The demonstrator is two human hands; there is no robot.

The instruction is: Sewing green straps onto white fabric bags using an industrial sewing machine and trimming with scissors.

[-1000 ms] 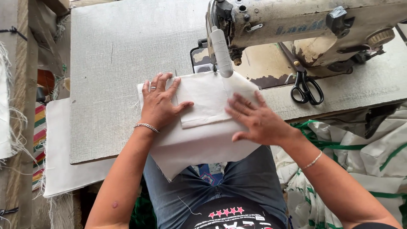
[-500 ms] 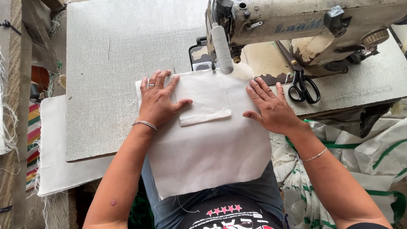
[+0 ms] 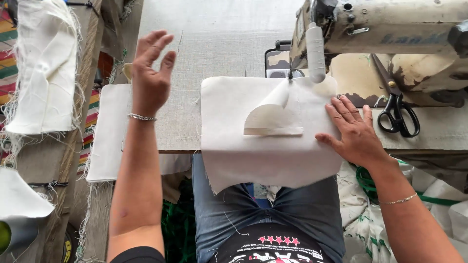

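Clearly the cloth (image 3: 263, 146) was light and limp, best pinned flat as the right hand (image 3: 358, 134) did, fingers spread, while the left hand (image 3: 148, 80) hung open, holding nothing.

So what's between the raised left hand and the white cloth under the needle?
Only bare grey tabletop lies between the left hand and the white cloth, as the head view shows.

Cream fabric panel (image 3: 263, 141), black-handled scissors (image 3: 399, 115), beige sewing machine (image 3: 390, 24), grey table (image 3: 214, 39), striped multicoloured cloth (image 3: 7, 29).
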